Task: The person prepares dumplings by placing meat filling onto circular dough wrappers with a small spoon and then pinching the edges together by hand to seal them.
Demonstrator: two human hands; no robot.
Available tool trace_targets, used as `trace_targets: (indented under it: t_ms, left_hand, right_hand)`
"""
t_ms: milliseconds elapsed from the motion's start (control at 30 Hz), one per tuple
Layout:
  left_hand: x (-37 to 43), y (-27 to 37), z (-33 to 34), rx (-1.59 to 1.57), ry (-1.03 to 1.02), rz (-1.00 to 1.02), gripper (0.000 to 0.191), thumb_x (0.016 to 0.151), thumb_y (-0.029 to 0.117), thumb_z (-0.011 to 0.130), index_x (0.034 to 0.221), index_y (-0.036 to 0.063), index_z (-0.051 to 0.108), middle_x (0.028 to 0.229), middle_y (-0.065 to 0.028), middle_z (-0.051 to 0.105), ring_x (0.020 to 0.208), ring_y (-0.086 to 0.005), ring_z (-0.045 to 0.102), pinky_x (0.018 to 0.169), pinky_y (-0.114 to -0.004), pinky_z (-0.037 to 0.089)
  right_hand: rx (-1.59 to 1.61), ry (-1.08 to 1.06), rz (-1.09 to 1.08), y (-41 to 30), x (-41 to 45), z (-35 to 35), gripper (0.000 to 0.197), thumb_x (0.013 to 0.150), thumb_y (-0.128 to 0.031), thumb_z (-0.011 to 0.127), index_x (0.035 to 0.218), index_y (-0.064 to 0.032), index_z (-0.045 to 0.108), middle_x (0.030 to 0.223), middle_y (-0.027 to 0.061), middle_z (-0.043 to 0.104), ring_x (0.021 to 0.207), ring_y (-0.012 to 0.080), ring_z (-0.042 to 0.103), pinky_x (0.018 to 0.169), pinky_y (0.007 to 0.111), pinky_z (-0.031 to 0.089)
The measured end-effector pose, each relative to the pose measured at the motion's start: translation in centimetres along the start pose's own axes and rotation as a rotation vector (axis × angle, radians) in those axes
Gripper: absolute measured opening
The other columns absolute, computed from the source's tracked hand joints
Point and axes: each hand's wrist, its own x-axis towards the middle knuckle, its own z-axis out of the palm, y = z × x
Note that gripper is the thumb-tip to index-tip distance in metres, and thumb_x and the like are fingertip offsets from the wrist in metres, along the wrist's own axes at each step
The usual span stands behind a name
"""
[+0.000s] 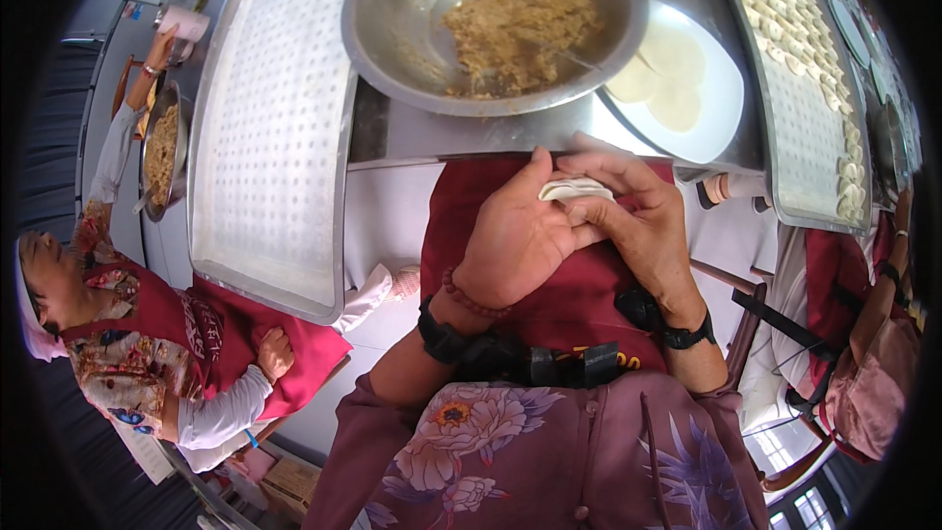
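Observation:
A folded dumpling (pixel 576 190) of pale dough lies between my two hands, above the red apron on my lap. My left hand (pixel 519 235), palm up with a bead bracelet at its wrist, supports it with the fingers. My right hand (pixel 636 210) pinches its near edge between thumb and fingers. Just beyond, on the metal table, stands a large steel bowl (pixel 397 85) with brown minced filling (pixel 526 22) and what looks like a thin utensil handle. Right of the bowl, a white plate (pixel 717 118) holds a few round dough wrappers (pixel 677 99).
A perforated metal tray (pixel 272 132) overhangs the table edge at left. Another tray (pixel 798 162) at right carries rows of dumplings (pixel 791 22). A co-worker (pixel 140 338) sits at left near a second filling bowl (pixel 165 154); another person (pixel 868 353) sits at right.

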Motion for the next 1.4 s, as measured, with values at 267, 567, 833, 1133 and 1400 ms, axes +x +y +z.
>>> trace_targets:
  t_ms: [267, 567, 833, 1133, 1400]
  left_hand:
    - [0.0, -0.3, 0.4, 0.065, -0.015, 0.008, 0.047, 0.103, 0.035, 0.024, 0.131, -0.0015, 0.034, 0.130, -0.0158, 0.044, 0.124, -0.0272, 0.043, 0.108, -0.047, 0.032]
    - [-0.2, 0.3, -0.6, 0.240, -0.046, 0.026, 0.043, 0.101, 0.030, 0.035, 0.132, -0.0003, 0.036, 0.127, -0.0126, 0.047, 0.117, -0.0221, 0.049, 0.106, -0.044, 0.035]
    - [-0.5, 1.6, 0.2, 0.159, -0.145, -0.039, 0.053, 0.101, 0.041, 0.026, 0.130, -0.0014, 0.037, 0.126, -0.0156, 0.048, 0.120, -0.0262, 0.048, 0.105, -0.049, 0.036]
    - [-0.7, 1.7, -0.1, 0.029, 0.028, -0.052, 0.053, 0.102, 0.040, 0.020, 0.131, -0.0017, 0.034, 0.131, -0.0179, 0.044, 0.123, -0.0278, 0.045, 0.108, -0.048, 0.032]
    - [-0.5, 1.2, -0.5, 0.053, -0.028, -0.006, 0.050, 0.102, 0.037, 0.023, 0.134, 0.0005, 0.032, 0.129, -0.0153, 0.046, 0.123, -0.0259, 0.044, 0.109, -0.046, 0.031]
  right_hand:
    - [-0.139, -0.004, -0.138, 0.6, 0.0, -0.8, 0.015, 0.075, 0.000, 0.071, 0.090, -0.0017, 0.066, 0.105, 0.0114, 0.065, 0.122, 0.0245, 0.049, 0.089, 0.032, 0.046]
    - [-0.057, 0.014, -0.044, 0.4, 0.3, 0.2, 0.024, 0.076, 0.003, 0.070, 0.098, -0.0003, 0.060, 0.113, 0.0130, 0.063, 0.116, 0.0198, 0.054, 0.089, 0.028, 0.049]
    - [-0.104, -0.028, -0.057, 0.7, 0.6, 0.5, 0.027, 0.079, 0.004, 0.067, 0.104, -0.0006, 0.061, 0.111, 0.0144, 0.064, 0.116, 0.0213, 0.055, 0.091, 0.029, 0.047]
    - [-0.020, 0.022, -0.165, 1.1, 0.8, 1.2, 0.019, 0.082, 0.002, 0.064, 0.100, -0.0020, 0.064, 0.105, 0.0130, 0.066, 0.116, 0.0252, 0.054, 0.092, 0.032, 0.046]
    - [-0.133, 0.038, -0.150, 0.7, 0.8, 1.2, 0.014, 0.080, -0.001, 0.067, 0.094, -0.0021, 0.067, 0.101, 0.0108, 0.067, 0.115, 0.0255, 0.055, 0.090, 0.032, 0.046]
